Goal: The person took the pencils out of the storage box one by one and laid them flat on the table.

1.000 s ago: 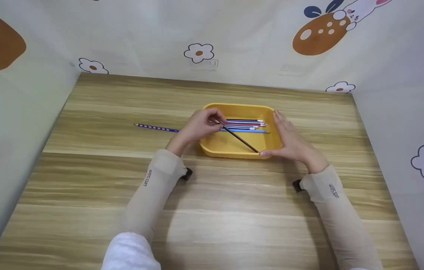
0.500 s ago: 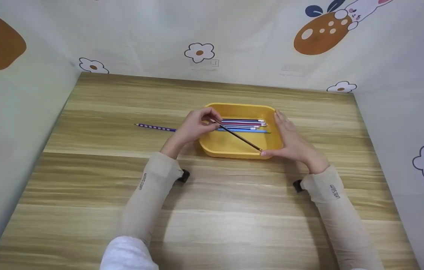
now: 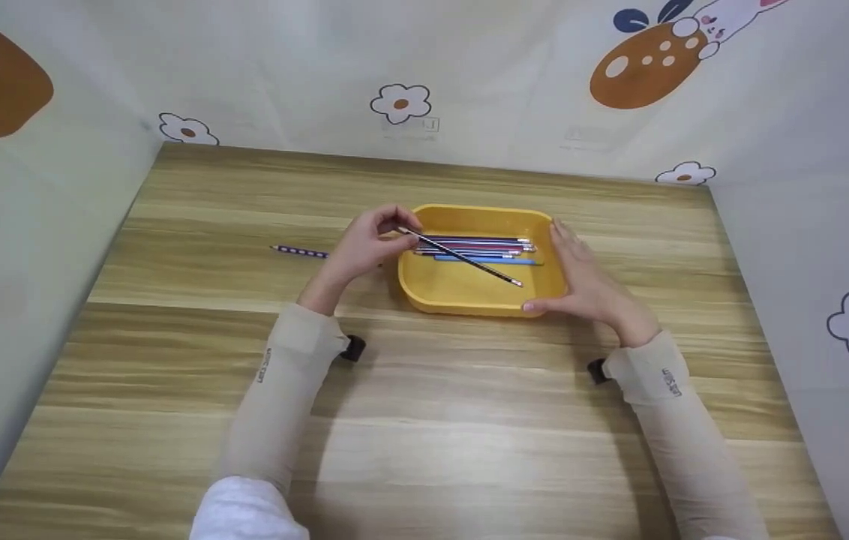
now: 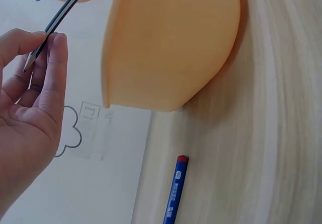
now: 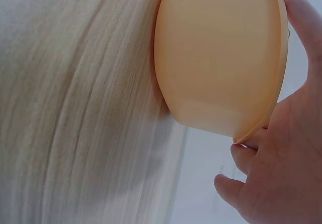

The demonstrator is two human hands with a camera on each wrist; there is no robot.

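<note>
My left hand point(image 3: 361, 251) pinches a dark striped pencil point(image 3: 475, 265) between thumb and fingers, close to its sharpened tip. The pencil slants down to the right over a yellow plastic bin point(image 3: 443, 298), its white eraser end above the bin's floor. In the left wrist view that pencil point(image 4: 64, 11) is clear of the bin wall. My right hand point(image 3: 591, 291) holds the bin's right end, thumb at the near corner and fingers along the far side. Inside the bin, several pencils point(image 3: 469, 244) lie side by side, among them a light-blue one point(image 3: 522, 262) nearest me.
Left of the bin, a purple pencil with white dots point(image 3: 301, 251) lies on the wood-grain table point(image 3: 454, 420), partly hidden by my left hand. Its red end point(image 4: 182, 158) shows in the left wrist view. Patterned cloth walls point(image 3: 492, 97) border the table at the back and sides.
My left hand has moved left and slightly away from me, drawing the pencil along; its eraser end has left the near right corner of the bin. The right hand stays on the bin.
</note>
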